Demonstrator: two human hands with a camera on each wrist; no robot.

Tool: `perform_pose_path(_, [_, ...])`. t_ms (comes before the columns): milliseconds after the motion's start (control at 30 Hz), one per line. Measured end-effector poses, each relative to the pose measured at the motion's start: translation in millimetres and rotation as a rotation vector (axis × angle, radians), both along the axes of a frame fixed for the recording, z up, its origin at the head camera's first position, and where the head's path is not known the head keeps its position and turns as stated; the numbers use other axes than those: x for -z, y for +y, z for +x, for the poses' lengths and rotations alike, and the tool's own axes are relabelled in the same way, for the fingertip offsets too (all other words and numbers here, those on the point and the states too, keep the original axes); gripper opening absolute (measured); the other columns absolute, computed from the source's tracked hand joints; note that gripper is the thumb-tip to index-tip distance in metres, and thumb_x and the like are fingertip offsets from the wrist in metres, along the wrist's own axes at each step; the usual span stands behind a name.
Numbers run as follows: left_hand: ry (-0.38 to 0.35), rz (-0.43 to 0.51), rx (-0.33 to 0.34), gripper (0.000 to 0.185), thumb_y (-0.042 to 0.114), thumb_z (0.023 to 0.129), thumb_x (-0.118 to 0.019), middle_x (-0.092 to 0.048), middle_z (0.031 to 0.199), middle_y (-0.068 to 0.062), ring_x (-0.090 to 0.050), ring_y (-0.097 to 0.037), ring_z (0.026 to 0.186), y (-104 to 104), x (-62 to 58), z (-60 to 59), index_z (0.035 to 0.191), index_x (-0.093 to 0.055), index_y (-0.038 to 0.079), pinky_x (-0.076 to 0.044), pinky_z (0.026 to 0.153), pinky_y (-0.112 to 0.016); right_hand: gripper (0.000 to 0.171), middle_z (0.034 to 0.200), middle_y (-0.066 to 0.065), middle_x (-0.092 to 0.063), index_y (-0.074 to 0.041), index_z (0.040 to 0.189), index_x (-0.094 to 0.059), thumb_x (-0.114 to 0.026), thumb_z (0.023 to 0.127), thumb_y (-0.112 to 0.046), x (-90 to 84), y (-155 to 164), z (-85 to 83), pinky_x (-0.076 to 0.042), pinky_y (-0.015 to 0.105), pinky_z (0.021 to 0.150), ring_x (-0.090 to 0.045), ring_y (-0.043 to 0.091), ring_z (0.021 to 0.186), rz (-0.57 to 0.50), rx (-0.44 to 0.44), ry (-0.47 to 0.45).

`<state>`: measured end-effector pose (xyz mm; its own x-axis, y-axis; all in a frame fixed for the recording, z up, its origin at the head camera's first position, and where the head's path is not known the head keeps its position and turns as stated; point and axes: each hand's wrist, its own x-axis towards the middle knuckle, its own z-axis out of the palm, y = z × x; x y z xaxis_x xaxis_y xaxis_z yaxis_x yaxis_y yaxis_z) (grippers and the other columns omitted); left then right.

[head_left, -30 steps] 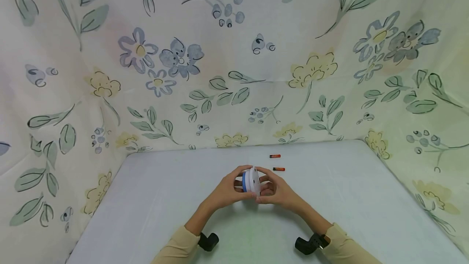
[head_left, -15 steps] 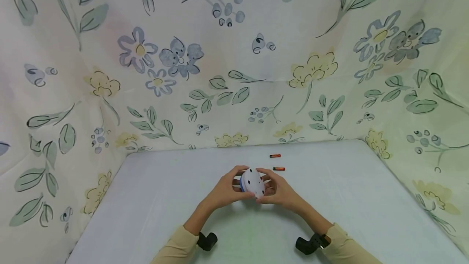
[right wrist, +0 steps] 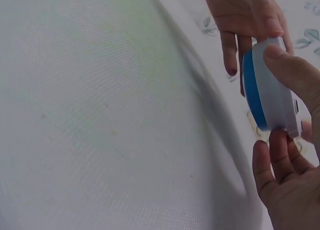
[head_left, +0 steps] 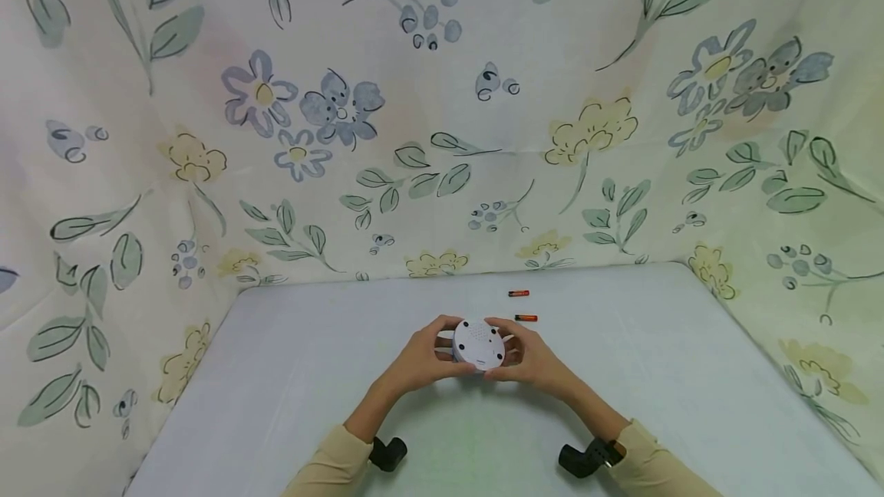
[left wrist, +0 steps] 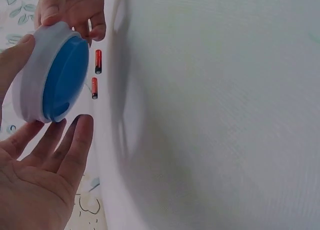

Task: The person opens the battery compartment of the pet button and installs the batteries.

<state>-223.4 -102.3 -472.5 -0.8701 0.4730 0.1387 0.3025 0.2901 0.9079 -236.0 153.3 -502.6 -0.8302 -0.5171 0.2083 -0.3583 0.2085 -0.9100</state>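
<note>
Floral cloth (head_left: pixel 442 98) hangs behind and on both sides of a pale table (head_left: pixel 311 374).

Left fingers (left wrist: pixel 62 142) lie fairly straight under the disc (head_left: pixel 479 343), tips touching its blue face; the thumb presses its white rim. Right fingers (right wrist: pixel 272 162) likewise lie loosely below the disc, thumb curled over the rim. So both thumbs pinch the disc against the fingers, one from each side.

Left hand (head_left: pixel 421 359) is left of the disc, right hand (head_left: pixel 528 359) right of it, both touching it. Beige sleeves show at the wrists.

The disc is held above the table near its middle, white side with small holes facing up toward the head camera, blue face (left wrist: pixel 62 77) down toward the tabletop. Whether it touches the table, cannot tell.

Two small orange-and-black batteries lie on the table beyond the disc: one battery (head_left: pixel 526 318) just behind and right of it, near the right fingertips; the other battery (head_left: pixel 519 294) a little further back. They are apart from each other and roughly parallel.
</note>
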Motion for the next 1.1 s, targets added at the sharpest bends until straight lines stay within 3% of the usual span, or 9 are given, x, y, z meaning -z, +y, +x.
perform_pose_path(333, [0.022,-0.114,-0.082,0.063,0.022,0.079,-0.091,-0.064,0.128,-0.008,-0.066,-0.031,0.110,-4.2,7.6,-2.6,0.133,-0.062,0.005,-0.056,0.089,-0.044,0.082,0.123,0.014,-0.054,-0.004,0.149,-0.048,-0.090,0.079,-0.017,-0.9,1.2,-0.1,-0.056,0.032,0.081,-0.061,0.028,0.095,0.046,0.026,-0.021])
perform_pose_path(767, [0.030,-0.217,-0.058,0.069,0.026,0.082,-0.089,-0.062,0.133,-0.011,-0.065,-0.029,0.110,-8.1,12.2,-5.0,0.140,-0.058,0.003,-0.056,0.087,-0.036,0.082,0.121,0.010,-0.056,-0.004,0.148,-0.049,-0.091,0.079,-0.021,1.3,1.6,-3.0,-0.055,0.030,0.078,-0.059,0.024,0.094,0.143,0.017,-0.009])
perform_pose_path(1100, [0.039,-0.191,-0.066,0.070,0.023,0.081,-0.089,-0.061,0.134,-0.008,-0.065,-0.027,0.110,-8.9,14.4,-5.5,0.140,-0.057,0.006,-0.056,0.086,-0.036,0.074,0.131,0.011,-0.056,-0.001,0.145,-0.051,-0.087,0.085,-0.025,-4.4,4.9,-9.5,-0.056,0.035,0.086,-0.061,0.025,0.105,0.164,0.018,0.054])
